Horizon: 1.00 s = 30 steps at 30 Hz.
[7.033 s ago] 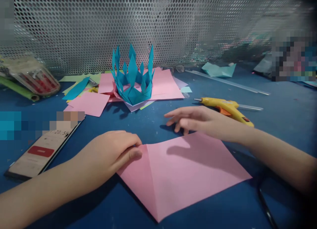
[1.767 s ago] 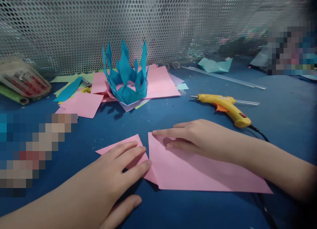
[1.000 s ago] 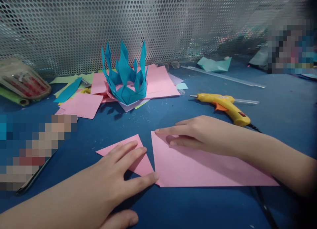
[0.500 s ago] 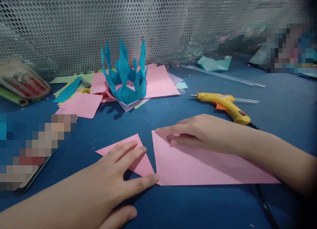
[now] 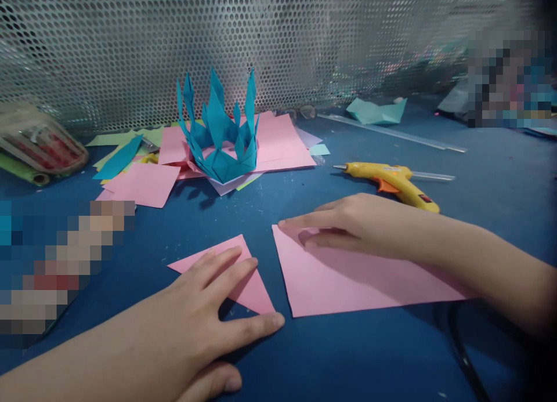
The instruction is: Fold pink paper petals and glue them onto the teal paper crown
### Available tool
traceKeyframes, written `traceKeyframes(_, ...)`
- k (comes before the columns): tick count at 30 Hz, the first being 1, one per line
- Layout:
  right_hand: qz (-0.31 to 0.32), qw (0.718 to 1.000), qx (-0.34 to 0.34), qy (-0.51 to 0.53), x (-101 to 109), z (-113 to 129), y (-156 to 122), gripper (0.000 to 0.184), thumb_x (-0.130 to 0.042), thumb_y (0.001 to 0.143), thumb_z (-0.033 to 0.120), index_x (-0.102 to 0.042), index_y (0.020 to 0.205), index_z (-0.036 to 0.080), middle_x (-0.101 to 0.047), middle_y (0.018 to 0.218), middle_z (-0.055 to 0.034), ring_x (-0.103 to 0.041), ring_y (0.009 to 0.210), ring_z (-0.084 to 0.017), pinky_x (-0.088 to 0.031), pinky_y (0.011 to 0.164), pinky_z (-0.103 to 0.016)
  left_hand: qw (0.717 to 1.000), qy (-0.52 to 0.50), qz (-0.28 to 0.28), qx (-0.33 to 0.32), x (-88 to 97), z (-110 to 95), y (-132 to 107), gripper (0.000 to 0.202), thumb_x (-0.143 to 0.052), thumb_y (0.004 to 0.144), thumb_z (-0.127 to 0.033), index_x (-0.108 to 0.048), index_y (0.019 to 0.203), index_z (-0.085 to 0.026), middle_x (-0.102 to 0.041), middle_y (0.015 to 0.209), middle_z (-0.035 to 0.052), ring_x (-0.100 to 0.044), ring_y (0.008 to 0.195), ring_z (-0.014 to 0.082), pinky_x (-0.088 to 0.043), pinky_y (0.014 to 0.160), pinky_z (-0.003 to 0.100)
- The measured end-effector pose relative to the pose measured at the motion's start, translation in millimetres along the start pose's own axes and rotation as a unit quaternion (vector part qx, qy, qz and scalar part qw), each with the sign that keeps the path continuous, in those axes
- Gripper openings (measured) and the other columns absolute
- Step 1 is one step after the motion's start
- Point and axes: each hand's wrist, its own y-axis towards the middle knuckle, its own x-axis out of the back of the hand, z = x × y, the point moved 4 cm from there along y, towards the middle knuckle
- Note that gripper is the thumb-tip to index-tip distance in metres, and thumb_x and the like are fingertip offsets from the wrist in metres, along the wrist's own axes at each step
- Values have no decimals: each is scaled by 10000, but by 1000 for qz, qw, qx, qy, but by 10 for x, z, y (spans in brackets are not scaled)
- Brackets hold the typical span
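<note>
Two pieces of pink paper lie on the blue table. My left hand [image 5: 204, 309] rests flat with spread fingers on the small pink triangle [image 5: 250, 286], pressing it down. My right hand [image 5: 348, 225] lies on the far left corner of the large pink sheet [image 5: 348, 280], fingers stretched out flat against it. A narrow strip of blue table shows between the two pieces. A blue folded paper crown [image 5: 220, 138] stands upright farther back.
Loose pink, green and blue sheets [image 5: 143, 184] lie around the crown. A yellow glue gun [image 5: 394, 181] lies to the right, its black cord [image 5: 461, 355] running near my right arm. A perforated metal screen [image 5: 278, 42] closes the back. A clear pack [image 5: 39, 144] sits far left.
One whole creased pink sheet has become two separate pieces. In the last second my right hand slid the large piece to the right, widening the gap; my left hand stayed on the triangle.
</note>
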Motion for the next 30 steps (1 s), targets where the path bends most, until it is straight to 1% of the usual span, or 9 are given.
traceKeyframes(6,-131,982,23,-131,1,-95,19,454,-444,1050,364,-511,1481,240,-752,1014,-98,-713,896,-273,-526,751,-371,997,-15,-23,75,59,162,90,559,-525,976,-304,-401,1507,-425,-528,1527,57,-523,1379,308,-525,1049,498)
traceKeyframes(9,-201,963,39,-177,11,-97,43,451,-391,1069,366,-540,1447,170,-704,892,-106,-674,873,-277,-504,799,-409,984,-21,-47,173,88,322,90,587,-496,990,-427,-335,1550,-351,-500,1546,83,-528,1372,321,-509,1062,533)
traceKeyframes(12,-239,950,39,-196,-1,-123,79,401,-432,1055,345,-590,1381,174,-673,973,-124,-632,915,-278,-503,819,-425,972,-49,-49,226,84,408,95,628,-569,936,-501,-421,1507,-286,-567,1485,96,-568,1328,335,-499,1070,554)
traceKeyframes(15,-256,949,3,-185,4,-165,95,360,-496,1027,306,-597,1359,210,-637,1150,-150,-599,1013,-289,-494,894,-472,964,-72,-79,243,95,417,112,619,-638,894,-458,-461,1464,-295,-604,1448,80,-598,1291,318,-521,1051,535)
traceKeyframes(19,-295,946,33,-128,64,-37,29,325,-503,1019,295,-636,1292,178,-620,1148,-159,-590,1048,-296,-494,914,-479,959,-57,-159,226,158,375,117,575,-701,844,-398,-494,1374,-317,-689,1308,43,-664,1170,289,-568,965,467)
traceKeyframes(22,-293,948,93,-79,67,167,-33,297,-504,1023,285,-665,1234,152,-635,1083,-147,-605,1021,-273,-501,879,-430,955,-76,-181,222,185,360,125,178,-647,887,-360,-608,1042,-282,-729,879,-39,-697,746,182,-580,691,292)
traceKeyframes(24,-296,947,117,-54,53,291,-61,304,-477,1039,306,-663,1234,167,-645,1065,-131,-610,987,-250,-500,848,-401,956,-116,-153,221,179,355,146,167,-599,924,-385,-587,813,-260,-658,694,-68,-621,579,138,-505,548,233)
traceKeyframes(26,-283,951,124,-25,31,388,-66,308,-473,1044,336,-676,1187,154,-659,1045,-130,-619,968,-236,-508,829,-375,956,-144,-134,217,191,341,162,237,-558,948,-398,-583,762,-253,-672,704,-64,-634,602,135,-492,558,225)
traceKeyframes(30,-223,963,133,73,-4,574,-60,324,-493,1038,380,-698,1104,137,-703,1019,-121,-665,933,-196,-541,847,-300,944,-131,-177,247,271,331,148,174,-499,982,-377,-596,885,-270,-702,765,-71,-657,646,142,-498,598,230)
